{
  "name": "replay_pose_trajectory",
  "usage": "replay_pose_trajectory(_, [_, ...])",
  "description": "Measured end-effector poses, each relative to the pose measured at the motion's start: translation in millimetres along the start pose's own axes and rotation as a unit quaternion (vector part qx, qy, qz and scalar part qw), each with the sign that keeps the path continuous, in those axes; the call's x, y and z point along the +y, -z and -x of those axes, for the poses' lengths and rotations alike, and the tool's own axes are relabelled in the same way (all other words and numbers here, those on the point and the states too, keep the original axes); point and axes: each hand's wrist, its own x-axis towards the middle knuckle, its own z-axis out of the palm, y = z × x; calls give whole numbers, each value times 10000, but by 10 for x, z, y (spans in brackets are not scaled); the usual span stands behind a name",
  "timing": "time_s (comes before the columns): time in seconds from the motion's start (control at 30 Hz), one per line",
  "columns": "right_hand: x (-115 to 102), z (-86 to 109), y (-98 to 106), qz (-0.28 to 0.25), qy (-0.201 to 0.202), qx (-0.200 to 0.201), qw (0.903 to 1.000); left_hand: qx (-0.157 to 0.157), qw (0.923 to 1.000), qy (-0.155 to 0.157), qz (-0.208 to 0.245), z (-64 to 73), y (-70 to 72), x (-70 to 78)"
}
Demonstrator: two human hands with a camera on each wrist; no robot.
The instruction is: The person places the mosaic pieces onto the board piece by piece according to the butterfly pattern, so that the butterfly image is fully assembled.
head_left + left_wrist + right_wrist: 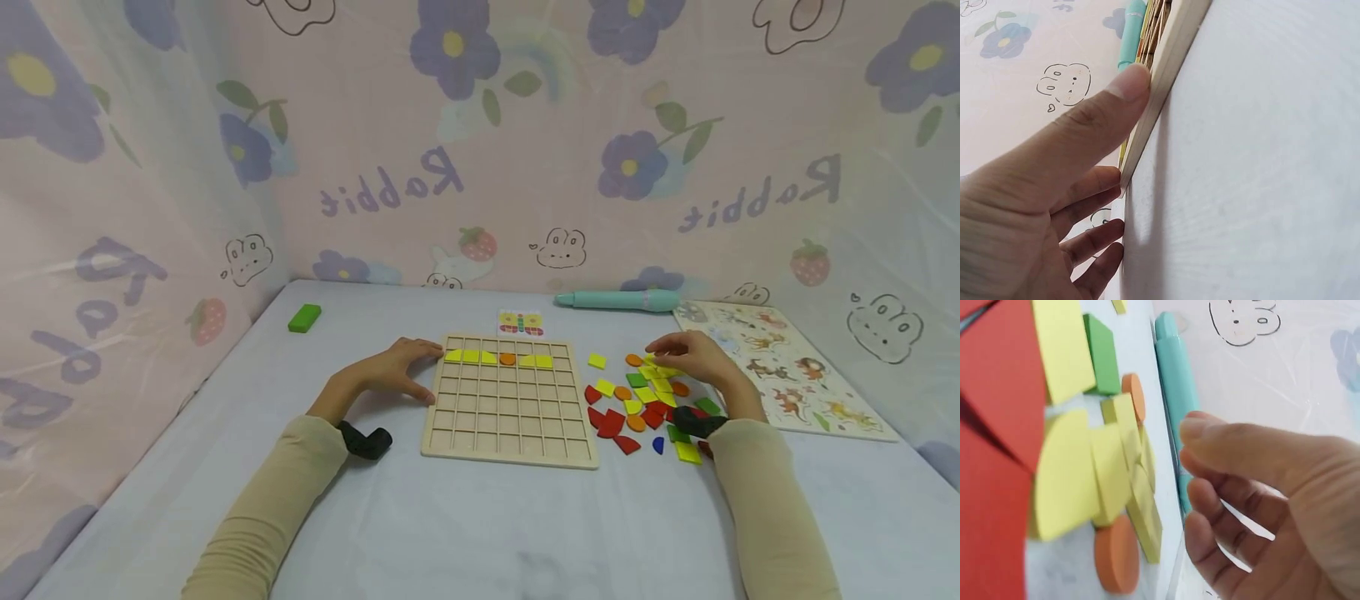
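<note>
A wooden grid board (506,408) lies in the middle of the table. Along its far row sit yellow pieces (468,357) with an orange disc (507,359) among them. My left hand (390,367) rests at the board's left edge; its thumb (1132,81) touches the side rim, with the fingers spread further along. My right hand (693,358) hovers at the far side of a pile of coloured pieces (652,392). In the right wrist view its thumb (1210,431) and fingers are loosely bent near yellow pieces (1110,469), with no piece visible between them.
A small pattern card (521,323) lies behind the board. Behind the pile is a teal pen (618,301). An animal picture board (795,367) lies on the right, partly behind the right hand. A green block (304,318) sits at the far left.
</note>
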Motion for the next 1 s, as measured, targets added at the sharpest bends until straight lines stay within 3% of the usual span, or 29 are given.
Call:
replay_pose_trajectory(0.13, [37,58,41,-5,126,-199,9997,6,10000,-9,-5,-5,-11,-11])
replay_pose_trajectory(0.37, [178,57,43,-255,-46,-710,9971,30,10000,52,-3,-21,-23,-43])
replay_pose_trajectory(0.63, [172,50,-12,-222,81,-510,9984,25,10000,9,44,-21,-21,-53])
replay_pose_trajectory(1.0, [154,1,-75,-49,-303,-305,9991,31,10000,-31,48,-30,-7,-55])
